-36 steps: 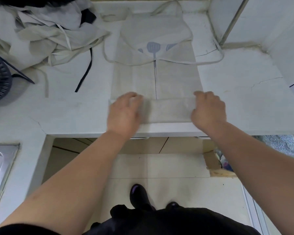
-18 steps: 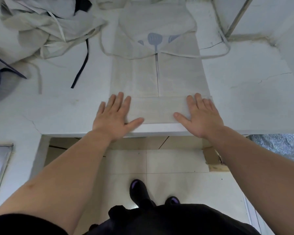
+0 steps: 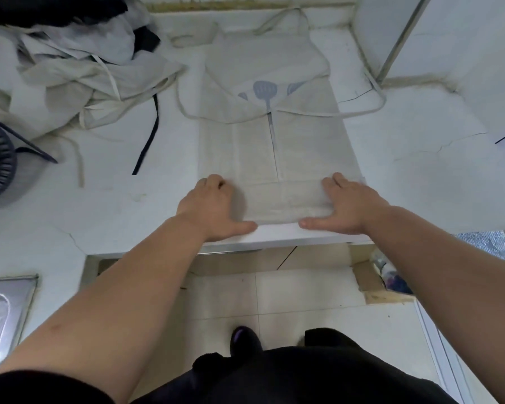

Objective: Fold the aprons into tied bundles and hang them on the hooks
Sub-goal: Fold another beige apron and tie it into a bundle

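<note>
Curled fingers (image 3: 214, 181) of the left hand (image 3: 209, 208) and of the right hand (image 3: 352, 199) grip the two ends of the folded-over near band of the pale beige cloth apron (image 3: 303, 147), which carries a blue spatula print. Both thumbs stretch along the band's near edge. The apron lies flat on the cracked white tabletop (image 3: 426, 176), at its front edge. A rumpled heap of pale aprons (image 3: 70, 77) lies far left.
</note>
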